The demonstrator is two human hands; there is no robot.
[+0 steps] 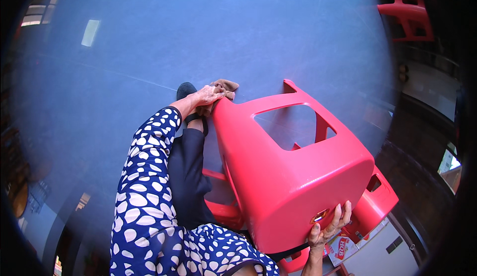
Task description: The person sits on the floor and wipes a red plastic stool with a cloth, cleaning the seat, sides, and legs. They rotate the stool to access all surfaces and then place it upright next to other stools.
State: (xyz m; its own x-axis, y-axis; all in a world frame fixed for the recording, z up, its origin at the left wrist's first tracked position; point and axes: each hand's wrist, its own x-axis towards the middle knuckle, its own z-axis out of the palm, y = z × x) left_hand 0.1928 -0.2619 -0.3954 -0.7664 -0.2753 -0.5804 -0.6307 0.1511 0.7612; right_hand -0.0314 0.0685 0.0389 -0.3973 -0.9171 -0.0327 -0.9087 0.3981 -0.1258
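A red plastic stool (pixel 268 164) lies tilted in front of me, its flat seat turned towards my body and its legs pointing away over the floor. My left hand (pixel 209 95) holds a brown cloth (pixel 225 86) against the end of one leg. Part of the cloth hangs past the fingers. Against the seat rests my right hand (pixel 331 225), fingers and thumb spread along its edge beside a small gold-rimmed oval mark (pixel 319 216). The hand's hold steadies the seat; the far side of the stool is hidden.
Another red stool (pixel 376 197) stands just right of the held one, and a further red stool (pixel 406 16) is at the upper right. A printed carton (pixel 343 248) sits at the lower right. My dark shoe (pixel 185 89) is beside the cloth on the grey floor (pixel 167 33).
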